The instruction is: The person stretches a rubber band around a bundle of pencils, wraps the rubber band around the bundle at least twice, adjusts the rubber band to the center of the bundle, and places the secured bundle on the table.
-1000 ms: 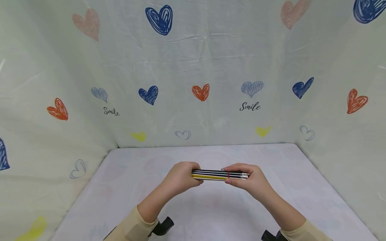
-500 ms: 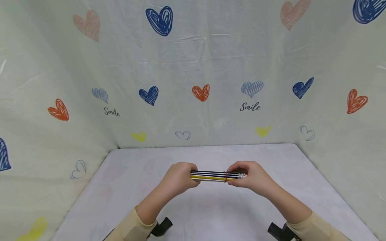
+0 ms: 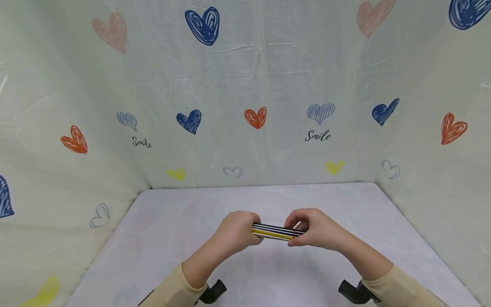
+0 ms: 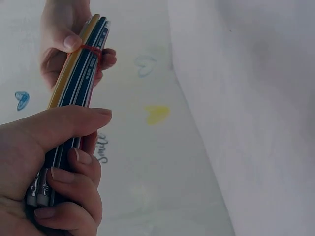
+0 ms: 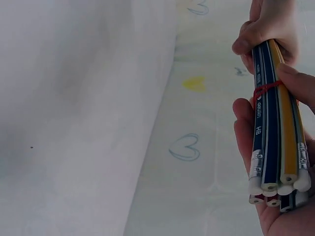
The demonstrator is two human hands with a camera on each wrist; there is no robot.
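Observation:
A bundle of striped pencils (image 3: pixel 272 231), mostly dark blue with some yellow, is held above the table between both hands. My left hand (image 3: pixel 238 231) grips one end, thumb laid over the pencils and fingers curled round them. Around the bundle, towards its other end, runs a red rubber band (image 5: pixel 268 88). There my right hand (image 3: pixel 316 228) holds the pencils, its thumb (image 5: pixel 295 81) near the band and its other fingers underneath. In the right wrist view, white erasers (image 5: pixel 301 183) and flat pencil ends point towards the right palm; the head view hides them behind that hand.
A white-covered table (image 3: pixel 268 277) lies below the hands. Behind and beside it hangs a pale cloth (image 3: pixel 287 85) printed with hearts and "Smile". Each wrist carries a black camera mount (image 3: pixel 213 291).
My left hand has shifted slightly right and down, and the bundle now slopes down to the right. My right fingers have drawn in over the band, covering the eraser ends that showed before.

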